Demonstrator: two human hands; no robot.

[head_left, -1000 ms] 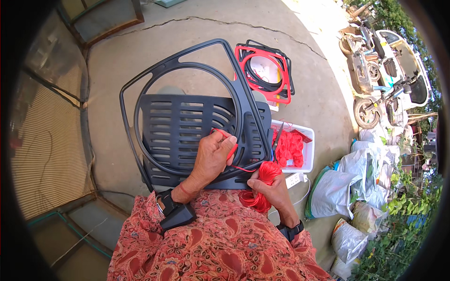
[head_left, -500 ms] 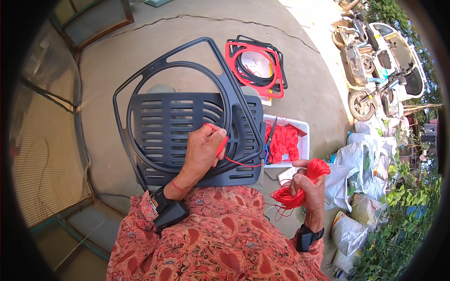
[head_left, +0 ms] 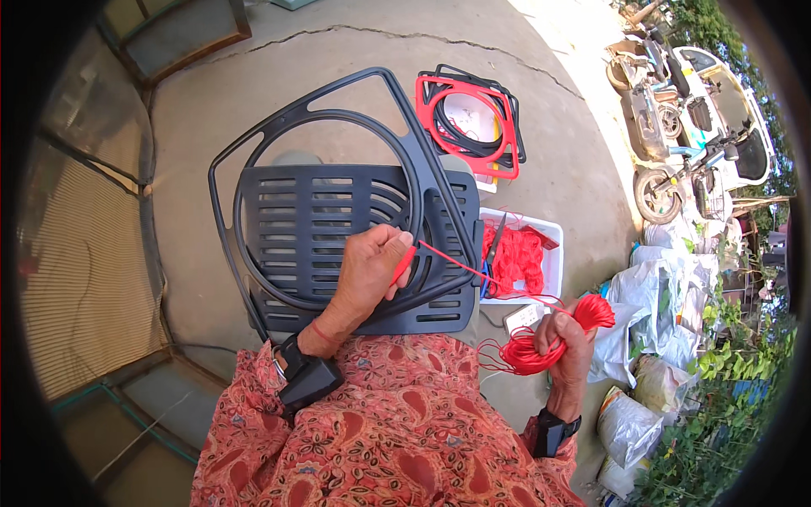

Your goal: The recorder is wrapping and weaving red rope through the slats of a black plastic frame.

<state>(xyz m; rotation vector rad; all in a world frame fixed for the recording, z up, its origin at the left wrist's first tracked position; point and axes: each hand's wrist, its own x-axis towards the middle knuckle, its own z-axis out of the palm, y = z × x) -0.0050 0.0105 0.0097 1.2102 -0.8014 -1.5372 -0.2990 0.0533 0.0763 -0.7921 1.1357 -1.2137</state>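
My left hand (head_left: pixel 368 266) is closed at the right side of a dark grey plastic frame (head_left: pixel 405 118), a large ring set within an angular outline. Red cord lies wound along the ring under the fingertips. From there a strand (head_left: pixel 460 264) stretches taut toward my right hand (head_left: pixel 568 351), raised over the ground on the right. That hand is closed around a skein of red cord (head_left: pixel 598 313), with loose loops hanging out on its left. Beneath the frame is a dark slatted seat (head_left: pixel 361 211), in front of my lap. Which fingers pinch the strand is hidden.
Beside the seat, a white bin (head_left: pixel 553 269) holds more red cord and scissors (head_left: pixel 497 241). Farther off, a red frame (head_left: pixel 509 127) and black ones lie stacked on another container. White sacks (head_left: pixel 629 422), plants and parked two-wheelers (head_left: pixel 663 190) line the right; a mesh-covered panel (head_left: pixel 93 296) stands left.
The strand has swung from below the ring to its right side and now runs tight to my right hand. That hand moved slightly right, its fingers closing more around the skein.
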